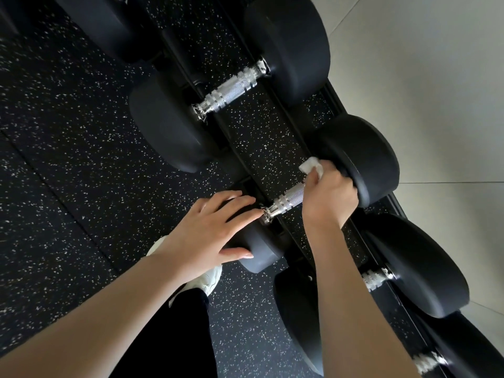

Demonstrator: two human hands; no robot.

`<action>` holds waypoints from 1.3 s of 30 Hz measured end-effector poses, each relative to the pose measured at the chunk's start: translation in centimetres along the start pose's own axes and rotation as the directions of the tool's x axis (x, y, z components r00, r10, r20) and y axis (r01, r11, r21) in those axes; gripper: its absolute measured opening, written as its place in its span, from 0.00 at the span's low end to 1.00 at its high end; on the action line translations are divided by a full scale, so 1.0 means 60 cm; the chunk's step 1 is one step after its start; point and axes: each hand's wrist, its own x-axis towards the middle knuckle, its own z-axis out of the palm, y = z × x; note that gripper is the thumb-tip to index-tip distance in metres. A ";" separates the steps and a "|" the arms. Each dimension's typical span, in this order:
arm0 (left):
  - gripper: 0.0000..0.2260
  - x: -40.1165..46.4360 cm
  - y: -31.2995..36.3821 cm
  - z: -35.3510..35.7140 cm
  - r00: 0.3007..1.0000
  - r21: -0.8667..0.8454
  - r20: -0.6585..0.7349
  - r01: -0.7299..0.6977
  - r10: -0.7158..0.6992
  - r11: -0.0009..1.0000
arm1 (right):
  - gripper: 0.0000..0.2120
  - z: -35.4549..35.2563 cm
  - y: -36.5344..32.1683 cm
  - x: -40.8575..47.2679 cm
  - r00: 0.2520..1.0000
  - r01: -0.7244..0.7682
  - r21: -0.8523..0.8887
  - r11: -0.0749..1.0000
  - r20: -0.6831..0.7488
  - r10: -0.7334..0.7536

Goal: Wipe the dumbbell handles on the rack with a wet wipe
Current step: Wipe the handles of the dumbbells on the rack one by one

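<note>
Left hand, fingers straight, rests flat on the near black head of a dumbbell at the rack's front edge. Right hand grasps a white wipe wrapped around the far end of that dumbbell's chrome handle, beside its far head. Farther along the rack lies another dumbbell, its handle bare.
</note>
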 end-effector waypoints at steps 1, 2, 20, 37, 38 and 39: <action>0.29 0.001 0.000 -0.001 1.000 0.000 -0.001 -0.006 0.006 1.000 | 0.12 0.001 0.002 -0.005 0.999 -0.021 0.045 0.999 -0.030 0.022; 0.29 0.002 0.000 -0.003 1.000 -0.004 0.000 -0.012 0.012 1.000 | 0.11 0.001 0.004 -0.009 0.997 -0.049 0.097 0.994 -0.048 0.054; 0.24 0.057 -0.104 -0.177 0.996 0.215 -0.031 0.090 -0.085 0.973 | 0.09 -0.059 -0.113 -0.040 0.982 -0.087 0.525 0.846 0.190 -0.017; 0.25 0.093 -0.290 -0.224 0.960 0.139 0.208 -0.219 0.188 0.966 | 0.02 -0.004 -0.355 0.103 0.679 -0.437 0.885 0.162 0.206 0.704; 0.26 0.096 -0.295 -0.226 0.954 0.128 0.222 -0.235 0.203 0.964 | 0.04 -0.001 -0.360 0.108 0.643 -0.455 0.880 0.134 0.221 0.733; 0.26 0.097 -0.300 -0.228 0.947 0.116 0.236 -0.249 0.217 0.962 | 0.05 0.000 -0.363 0.112 0.605 -0.482 0.869 0.111 0.239 0.760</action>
